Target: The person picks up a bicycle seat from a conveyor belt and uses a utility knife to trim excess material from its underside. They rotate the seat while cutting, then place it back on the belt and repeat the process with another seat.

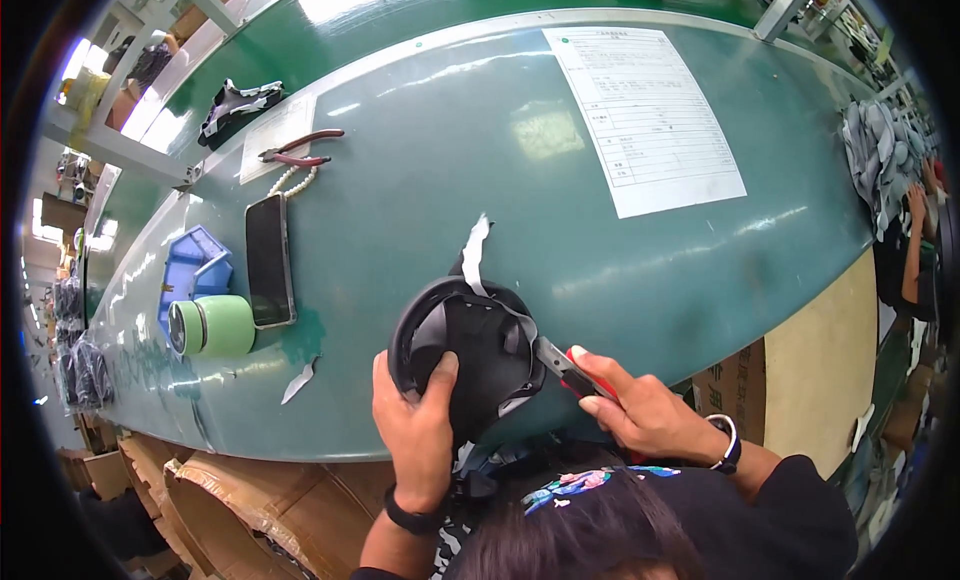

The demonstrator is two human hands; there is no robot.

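At the table's near edge, my left hand (418, 420) grips a black, bowl-shaped padded piece (485, 365), thumb over its rim and fingers round the outside. Its hollow side shows, with grey lining patches along the edge. A ragged white strip (474, 252) sticks out from its far rim. My right hand (650, 415) is closed around a red-and-black handled tool (580, 373) with a grey metal head. That head touches or overlaps the right rim of the black piece; its tip is hard to make out.
Left on the green table (400, 180) are a phone (269, 260), red-handled pliers (300, 148), a light green jar (212, 327), a blue tray (192, 265) and a white scrap (299, 382). A printed sheet (650, 120) lies far right. Cardboard boxes (270, 510) stand below; another person's hand (917, 208) is at right.
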